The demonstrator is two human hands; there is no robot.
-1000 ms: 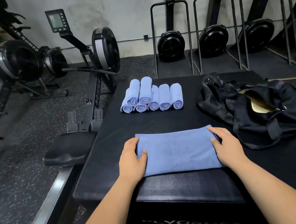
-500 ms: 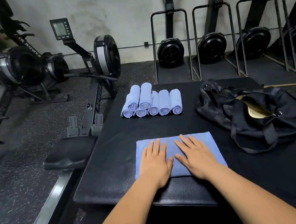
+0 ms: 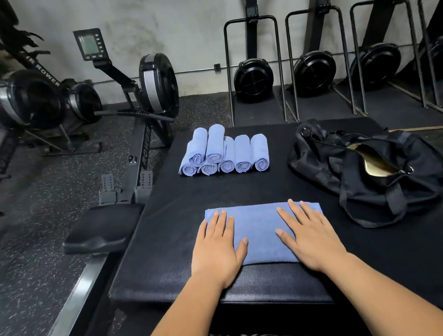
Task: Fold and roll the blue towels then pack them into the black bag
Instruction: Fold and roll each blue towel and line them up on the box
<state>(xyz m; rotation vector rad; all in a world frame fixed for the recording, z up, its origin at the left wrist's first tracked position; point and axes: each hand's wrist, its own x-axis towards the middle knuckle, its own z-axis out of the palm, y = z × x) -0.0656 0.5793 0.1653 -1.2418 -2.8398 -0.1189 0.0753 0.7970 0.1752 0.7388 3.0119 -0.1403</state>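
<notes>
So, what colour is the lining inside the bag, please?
Tan-gold lining in the black bag, head view.

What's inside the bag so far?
Through the open zip of the bag only tan lining shows, with nothing packed in view. The rest of the inside is covered by the black fabric.

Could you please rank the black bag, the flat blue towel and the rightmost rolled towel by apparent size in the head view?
1. black bag
2. flat blue towel, though nearer the camera
3. rightmost rolled towel, farther away
</notes>
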